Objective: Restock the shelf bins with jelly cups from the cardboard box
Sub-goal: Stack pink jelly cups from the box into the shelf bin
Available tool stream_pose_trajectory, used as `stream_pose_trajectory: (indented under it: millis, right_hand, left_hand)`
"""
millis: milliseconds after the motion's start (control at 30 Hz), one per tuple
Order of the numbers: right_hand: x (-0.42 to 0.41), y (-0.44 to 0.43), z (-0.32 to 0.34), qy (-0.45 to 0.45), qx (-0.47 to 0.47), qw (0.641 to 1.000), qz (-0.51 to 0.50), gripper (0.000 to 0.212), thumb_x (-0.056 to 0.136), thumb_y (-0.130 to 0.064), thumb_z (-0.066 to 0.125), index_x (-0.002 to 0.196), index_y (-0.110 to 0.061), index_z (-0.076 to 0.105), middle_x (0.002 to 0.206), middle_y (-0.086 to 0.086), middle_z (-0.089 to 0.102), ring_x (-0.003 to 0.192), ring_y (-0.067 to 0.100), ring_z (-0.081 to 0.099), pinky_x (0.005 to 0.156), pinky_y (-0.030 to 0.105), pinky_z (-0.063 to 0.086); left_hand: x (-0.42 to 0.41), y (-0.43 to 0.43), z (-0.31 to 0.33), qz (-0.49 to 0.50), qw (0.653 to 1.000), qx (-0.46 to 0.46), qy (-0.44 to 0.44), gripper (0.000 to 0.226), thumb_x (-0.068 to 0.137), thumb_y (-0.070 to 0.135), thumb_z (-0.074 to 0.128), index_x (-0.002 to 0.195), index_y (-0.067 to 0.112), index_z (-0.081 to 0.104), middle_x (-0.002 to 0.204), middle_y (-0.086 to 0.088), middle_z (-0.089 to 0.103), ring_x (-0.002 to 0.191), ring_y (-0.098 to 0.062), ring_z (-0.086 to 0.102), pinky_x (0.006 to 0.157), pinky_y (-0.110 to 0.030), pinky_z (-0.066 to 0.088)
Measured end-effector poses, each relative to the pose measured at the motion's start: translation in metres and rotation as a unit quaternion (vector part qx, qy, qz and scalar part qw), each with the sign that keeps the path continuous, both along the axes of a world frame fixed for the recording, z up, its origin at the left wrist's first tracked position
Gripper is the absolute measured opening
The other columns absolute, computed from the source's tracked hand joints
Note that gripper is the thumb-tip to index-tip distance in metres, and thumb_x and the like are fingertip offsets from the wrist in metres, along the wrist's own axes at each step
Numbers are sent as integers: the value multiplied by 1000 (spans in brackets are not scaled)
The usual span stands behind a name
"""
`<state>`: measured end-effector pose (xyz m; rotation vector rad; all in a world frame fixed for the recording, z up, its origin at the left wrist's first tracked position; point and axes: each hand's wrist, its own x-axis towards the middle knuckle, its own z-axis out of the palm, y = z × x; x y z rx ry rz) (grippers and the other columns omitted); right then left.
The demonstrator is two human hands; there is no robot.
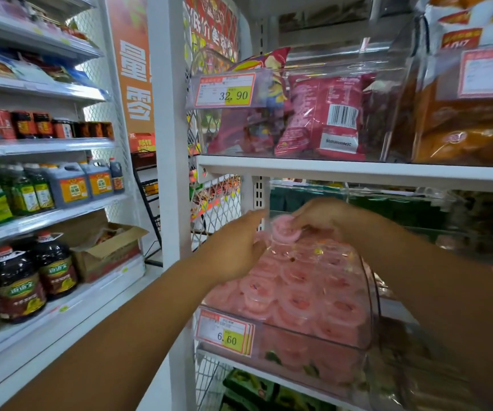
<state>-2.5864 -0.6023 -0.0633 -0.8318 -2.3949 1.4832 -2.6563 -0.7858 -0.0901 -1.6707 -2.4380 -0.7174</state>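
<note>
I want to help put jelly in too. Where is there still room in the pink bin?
Only up top: the gap between the jelly cup heap and the white shelf above, where the right hand is. The clear bin is packed up to its front lip by the 6.60 tag.

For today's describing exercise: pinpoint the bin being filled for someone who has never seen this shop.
Find the white upright post in the middle. Right of it, under the shelf of red snack bags, a clear bin holds pink jelly cups. Only its tag reads 6.60.
</note>
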Motion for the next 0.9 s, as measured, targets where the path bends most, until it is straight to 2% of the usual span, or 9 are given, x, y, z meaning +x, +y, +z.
stream_pose_trajectory:
  millis: [67, 133, 167, 233, 367, 567, 667, 800, 900]
  right_hand:
    - [-8, 2, -6, -28, 1, 999, -22, 27, 82, -7, 74, 104, 6, 64, 93, 14, 69, 69, 16, 64, 62, 25, 56]
    - [-15, 1, -13, -78, -17, 997, -16, 18, 86, -5, 69, 96, 8, 62, 81, 12, 68, 62, 15, 62, 56, 23, 52]
    - [-19, -1, -16, -99, -17, 995, -13, 12, 88, -4, 66, 88, 7, 61, 71, 11, 67, 56, 14, 61, 54, 22, 50]
    - [-24, -4, -22, -130, -23, 991, -2, 16, 93, -2, 59, 77, 1, 57, 56, 8, 63, 48, 13, 59, 48, 19, 46]
    - [-23, -8, -24, -157, -47, 986, 17, 19, 95, 2, 53, 76, 0, 56, 51, 7, 61, 42, 13, 59, 41, 19, 48]
    - [-24, -11, -29, -153, -7, 988, 3, 16, 93, -3, 59, 77, -2, 57, 52, 5, 61, 40, 10, 57, 41, 17, 45]
    - [-25, -10, -29, -151, 24, 988, -6, 10, 89, -7, 65, 83, -4, 58, 63, 7, 64, 56, 15, 57, 53, 22, 47]
    - [-16, -14, -20, -146, 189, 971, -11, 26, 87, -26, 69, 94, -3, 61, 87, 13, 64, 73, 22, 59, 78, 35, 53]
    - [5, -32, -11, -120, 302, 946, -16, 30, 90, -29, 60, 97, -1, 67, 96, 19, 65, 85, 27, 62, 72, 31, 50]
  left_hand:
    - [-7, 3, -8, -8, 995, -99, -30, 59, 103, 34, 41, 155, 21, 15, 162, -2, 14, 146, -18, 20, 109, -21, 18]
    - [-13, 5, -19, -9, 986, -161, -42, 56, 104, 41, 33, 154, 19, 19, 163, -2, 9, 150, -18, 7, 119, -33, 9]
    - [-15, 5, -23, -6, 983, -183, -26, 54, 104, 43, 30, 151, 17, 25, 163, -5, 10, 150, -20, 7, 121, -37, 11]
    - [-18, 5, -30, 2, 976, -215, 15, 55, 104, 44, 23, 148, 13, 27, 163, -9, 9, 150, -21, 3, 122, -39, 12]
    - [-17, 4, -31, 14, 970, -241, 27, 60, 105, 43, 18, 156, 14, 8, 163, -8, -4, 150, -19, -6, 121, -33, 2]
    - [-13, 3, -30, 21, 974, -227, 8, 59, 105, 42, 19, 155, 13, 8, 163, -7, -4, 150, -18, -4, 119, -30, 3]
    - [-10, 1, -22, 19, 984, -169, -54, 56, 105, 39, 28, 155, 16, 16, 163, -4, 4, 150, -18, 8, 113, -23, 13]
    - [-5, -10, -11, 29, 993, -86, -76, 51, 105, 35, 35, 153, 23, 23, 161, 0, 18, 148, -18, 18, 114, -25, 15]
    - [8, -23, -11, 26, 997, -30, -63, 48, 104, 31, 39, 151, 23, 30, 159, 1, 26, 144, -15, 26, 108, -17, 20]
